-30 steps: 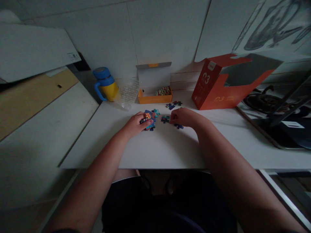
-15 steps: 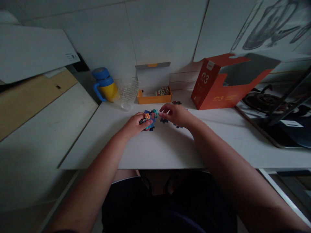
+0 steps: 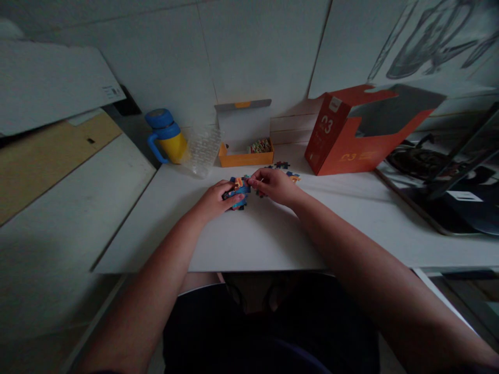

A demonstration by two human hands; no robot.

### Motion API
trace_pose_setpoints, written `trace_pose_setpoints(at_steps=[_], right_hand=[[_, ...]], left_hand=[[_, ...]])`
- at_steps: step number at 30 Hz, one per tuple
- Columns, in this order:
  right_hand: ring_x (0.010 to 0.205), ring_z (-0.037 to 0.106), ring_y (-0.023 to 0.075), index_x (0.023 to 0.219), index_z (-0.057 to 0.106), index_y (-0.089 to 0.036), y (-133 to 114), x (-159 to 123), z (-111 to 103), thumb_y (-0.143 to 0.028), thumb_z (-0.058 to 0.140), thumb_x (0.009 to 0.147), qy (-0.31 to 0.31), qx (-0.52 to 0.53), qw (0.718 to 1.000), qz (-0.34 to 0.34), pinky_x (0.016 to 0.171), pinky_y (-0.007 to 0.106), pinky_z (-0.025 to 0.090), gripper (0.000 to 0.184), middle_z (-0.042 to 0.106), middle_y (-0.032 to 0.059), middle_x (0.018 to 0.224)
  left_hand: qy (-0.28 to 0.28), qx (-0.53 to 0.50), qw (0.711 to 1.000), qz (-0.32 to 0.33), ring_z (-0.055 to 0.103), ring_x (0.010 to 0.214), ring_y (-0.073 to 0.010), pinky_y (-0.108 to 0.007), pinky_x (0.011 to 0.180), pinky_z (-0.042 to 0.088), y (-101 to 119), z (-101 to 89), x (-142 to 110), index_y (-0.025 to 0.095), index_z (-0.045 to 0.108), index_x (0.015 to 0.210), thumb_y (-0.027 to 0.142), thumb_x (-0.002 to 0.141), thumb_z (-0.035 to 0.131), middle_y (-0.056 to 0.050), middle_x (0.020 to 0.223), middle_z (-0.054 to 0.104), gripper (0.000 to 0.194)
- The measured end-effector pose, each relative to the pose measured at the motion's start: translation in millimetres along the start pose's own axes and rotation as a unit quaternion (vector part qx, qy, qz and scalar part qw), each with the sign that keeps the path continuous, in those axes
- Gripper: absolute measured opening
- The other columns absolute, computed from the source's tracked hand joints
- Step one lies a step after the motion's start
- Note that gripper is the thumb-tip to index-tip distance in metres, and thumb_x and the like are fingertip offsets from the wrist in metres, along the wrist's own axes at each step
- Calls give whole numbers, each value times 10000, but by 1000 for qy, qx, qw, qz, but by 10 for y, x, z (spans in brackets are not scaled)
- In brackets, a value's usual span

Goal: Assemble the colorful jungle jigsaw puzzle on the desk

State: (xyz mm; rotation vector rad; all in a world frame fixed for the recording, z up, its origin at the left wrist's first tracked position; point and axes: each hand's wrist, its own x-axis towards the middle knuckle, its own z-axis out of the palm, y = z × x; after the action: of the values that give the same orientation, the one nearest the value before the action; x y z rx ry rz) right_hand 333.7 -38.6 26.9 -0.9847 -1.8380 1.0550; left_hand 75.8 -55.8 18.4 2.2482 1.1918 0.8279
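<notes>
Across two faces of the orange box (image 3: 335,140), at the back of the table (image 3: 249,239) on the right, what looks like "03" is printed, with smaller lettering too blurred to be read; a barcode label (image 3: 112,92) is borne by the white carton (image 3: 50,83) at far left. Jigsaw pieces (image 3: 240,203), blue with orange patches and knobbed edges, are held mid-table in the closed grip of the left hand (image 3: 215,202), the thumb laid over them. At their right edge, the fingertips of the right hand (image 3: 275,184) are brought together; whether a piece is pinched cannot be told. Loose pieces (image 3: 281,165) are scattered just beyond that hand. Behind, room is bounded by a small open box (image 3: 246,159); toward the table's front edge, a broad white stretch is offered.
</notes>
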Motion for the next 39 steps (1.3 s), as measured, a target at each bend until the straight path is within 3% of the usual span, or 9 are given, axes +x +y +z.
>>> trace_pose_setpoints(at_steps=[6, 10, 14, 19, 24, 32, 35, 39], right_hand=[[546, 543, 107, 952, 668, -223, 88, 77, -198, -632, 743, 949, 157, 51, 985, 55, 487, 236, 441, 416, 699, 14, 789], [531, 552, 94, 1016, 667, -217, 195, 140, -268, -576, 737, 978, 203, 27, 971, 122, 494, 229, 483, 367, 761, 42, 894], [515, 589, 95, 1104, 672, -214, 325, 142, -257, -495, 744, 985, 200, -33, 966, 159, 504, 227, 473, 313, 803, 54, 931], [642, 695, 178, 1177, 725, -193, 339, 80, -268, -314, 785, 916, 169, -168, 955, 176, 635, 281, 509, 294, 804, 63, 839], [840, 747, 235, 1131, 760, -197, 233, 59, -277, -294, 722, 948, 146, -258, 943, 149, 797, 336, 519, 211, 832, 120, 1051], [1019, 773, 292, 1390, 644, -188, 313, 41, -238, -223, 677, 960, 122, -291, 937, 147, 891, 379, 556, 433, 808, 152, 1271], [1166, 745, 349, 1419, 624, -175, 351, 41, -230, -243, 709, 942, 126, -302, 933, 148, 975, 433, 549, 489, 770, 187, 1357], [1206, 726, 382, 1407, 637, -169, 357, 47, -243, -285, 720, 944, 133, -307, 933, 135, 988, 463, 544, 484, 751, 222, 1375]], left_hand=[[2, -4, 1000, 11, 712, 1093, -260, -414, 1000, 559, 0, 4, -3, 243, 770, 1127, 562, 975, 701, -82, 1159, 737, 360], [2, -4, 1000, 8, 712, 1131, -271, -430, 1033, 548, 2, 10, -6, 247, 770, 1139, 560, 966, 705, -84, 1195, 749, 363], [4, -4, 1000, 8, 717, 1108, -265, -413, 1023, 554, 15, 10, -5, 238, 770, 1137, 572, 961, 698, -88, 1193, 749, 385], [5, -1, 1000, 13, 715, 1129, -268, -422, 1033, 547, 21, 6, -2, 239, 764, 1130, 559, 961, 703, -87, 1182, 750, 367], [1, 1, 1000, 13, 715, 1143, -272, -443, 1058, 541, 41, -6, -7, 248, 761, 1129, 555, 958, 714, -87, 1198, 753, 354], [-1, 1, 1000, 18, 708, 1120, -263, -415, 1017, 546, 18, 7, -11, 243, 766, 1137, 568, 967, 708, -83, 1168, 743, 371], [-4, 1, 1000, 20, 707, 1118, -257, -414, 1017, 539, 5, 7, -15, 238, 760, 1155, 561, 975, 704, -84, 1183, 741, 374], [-8, 4, 1000, 14, 707, 1137, -262, -421, 1036, 534, 10, -2, -18, 244, 760, 1138, 564, 971, 708, -81, 1196, 746, 364]])
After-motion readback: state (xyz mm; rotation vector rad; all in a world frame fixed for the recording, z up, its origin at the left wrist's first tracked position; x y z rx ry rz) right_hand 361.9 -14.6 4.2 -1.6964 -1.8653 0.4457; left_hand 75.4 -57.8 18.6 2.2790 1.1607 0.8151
